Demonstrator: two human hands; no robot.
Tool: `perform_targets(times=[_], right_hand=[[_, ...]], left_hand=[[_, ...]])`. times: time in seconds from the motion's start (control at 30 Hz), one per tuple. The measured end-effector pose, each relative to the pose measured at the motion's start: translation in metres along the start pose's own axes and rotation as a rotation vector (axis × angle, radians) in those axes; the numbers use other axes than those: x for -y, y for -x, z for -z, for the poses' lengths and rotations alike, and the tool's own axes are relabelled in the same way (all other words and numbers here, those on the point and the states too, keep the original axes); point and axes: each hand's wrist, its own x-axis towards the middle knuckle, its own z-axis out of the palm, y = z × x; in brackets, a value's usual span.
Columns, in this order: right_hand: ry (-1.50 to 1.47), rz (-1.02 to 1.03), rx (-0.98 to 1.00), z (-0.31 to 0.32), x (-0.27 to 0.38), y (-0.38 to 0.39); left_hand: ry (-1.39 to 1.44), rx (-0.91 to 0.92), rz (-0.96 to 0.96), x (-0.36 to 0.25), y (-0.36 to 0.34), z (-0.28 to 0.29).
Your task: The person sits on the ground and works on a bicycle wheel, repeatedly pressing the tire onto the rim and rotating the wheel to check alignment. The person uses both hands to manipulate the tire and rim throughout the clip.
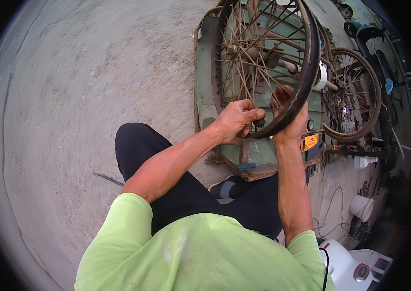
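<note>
Both hands on rusty bicycle wheel, upper centre of frame

The bicycle wheel point(263, 63), rusted at rim and spokes, stands upright over a green wooden stand point(205, 104) on the concrete floor point(94, 87). Left hand point(237, 119) is closed in a fist at the lower rim, pinching a small dark part that cannot be identified. Right hand point(290, 116) wraps the black tyre just beside it, fingers curled over the rim. A second wheel point(353, 97) stands at upper right; a white bucket point(362, 207) sits lower right
</note>
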Motion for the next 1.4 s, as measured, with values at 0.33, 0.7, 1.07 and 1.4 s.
perform_targets(times=[0.33, 0.7, 1.07, 1.4], right_hand=[[0.045, 0.059, 0.006, 0.023, -0.038, 0.0], [0.029, 0.0, -0.051, 0.038, -0.067, 0.006], [-0.081, 0.05, -0.076, 0.057, -0.105, 0.005], [-0.025, -0.051, -0.067, 0.047, -0.082, 0.006]], left_hand=[[-0.301, 0.052, 0.107, -0.01, 0.006, 0.018], [-0.702, -0.167, 0.19, -0.027, 0.01, -0.001], [-0.949, -0.248, 0.035, 0.0, -0.011, 0.014], [-0.821, -0.213, 0.064, -0.011, 0.001, 0.01]])
